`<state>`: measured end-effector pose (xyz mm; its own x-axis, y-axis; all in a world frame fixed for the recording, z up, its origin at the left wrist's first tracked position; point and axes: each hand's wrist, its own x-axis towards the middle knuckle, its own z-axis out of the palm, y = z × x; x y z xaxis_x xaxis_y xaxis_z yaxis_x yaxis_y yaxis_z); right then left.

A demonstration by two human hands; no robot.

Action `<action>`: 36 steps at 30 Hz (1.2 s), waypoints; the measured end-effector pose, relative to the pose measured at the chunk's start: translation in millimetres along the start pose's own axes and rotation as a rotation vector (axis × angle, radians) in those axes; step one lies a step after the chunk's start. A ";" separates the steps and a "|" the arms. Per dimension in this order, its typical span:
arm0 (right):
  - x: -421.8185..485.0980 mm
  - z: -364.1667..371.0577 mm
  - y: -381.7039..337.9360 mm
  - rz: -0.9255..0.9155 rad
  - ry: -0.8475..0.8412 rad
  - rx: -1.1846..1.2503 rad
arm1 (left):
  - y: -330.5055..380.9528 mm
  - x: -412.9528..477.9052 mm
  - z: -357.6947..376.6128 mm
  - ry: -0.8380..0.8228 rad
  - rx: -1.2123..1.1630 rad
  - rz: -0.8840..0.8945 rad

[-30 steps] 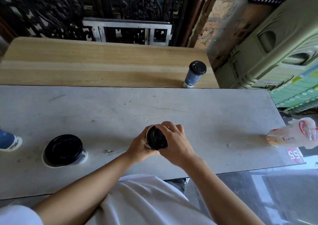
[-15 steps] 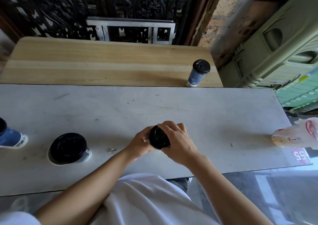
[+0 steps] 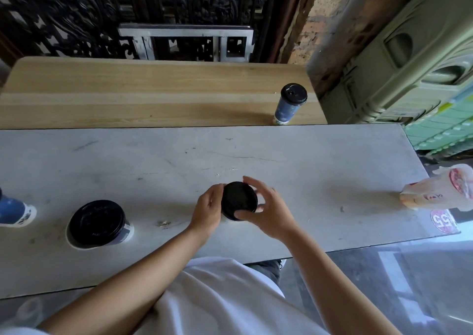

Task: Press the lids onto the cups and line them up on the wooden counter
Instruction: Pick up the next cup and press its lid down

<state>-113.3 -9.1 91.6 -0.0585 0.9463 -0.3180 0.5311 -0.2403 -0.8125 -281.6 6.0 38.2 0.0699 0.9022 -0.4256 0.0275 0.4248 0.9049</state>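
Head view: the cup (image 3: 225, 215) with its black lid (image 3: 239, 200) stands on the grey slab, well nearer the person than the lidded cup (image 3: 289, 106) on the wooden counter (image 3: 128, 96). The left hand (image 3: 208, 208) clasps its side; the right hand (image 3: 268, 209) is spread, thumb on the lid. It looks light, thin-walled and crushable; best gripped low around the wall.

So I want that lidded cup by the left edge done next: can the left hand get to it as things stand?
Probably yes. The left hand only rests against the middle cup, and bare grey counter lies between it and the lidded cup on its left. Nothing stands in the way.
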 end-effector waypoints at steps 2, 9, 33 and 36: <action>-3.7 5.4 6.8 0.200 0.105 0.463 | -2.7 0.0 2.9 0.026 0.040 0.046; -12.0 25.9 8.7 0.375 0.252 0.740 | 2.0 -1.9 9.9 0.034 0.086 0.108; -6.8 12.3 0.8 0.574 0.110 0.954 | -0.4 -5.6 16.1 0.078 -0.051 -0.008; -9.3 14.6 1.0 0.534 0.144 1.026 | 10.2 -10.2 20.1 0.203 -0.127 -0.103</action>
<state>-124.6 -21.4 86.6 0.0979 0.6721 -0.7339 -0.4775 -0.6153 -0.6272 -261.9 -0.3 51.9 -0.1282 0.8448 -0.5195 -0.1018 0.5099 0.8542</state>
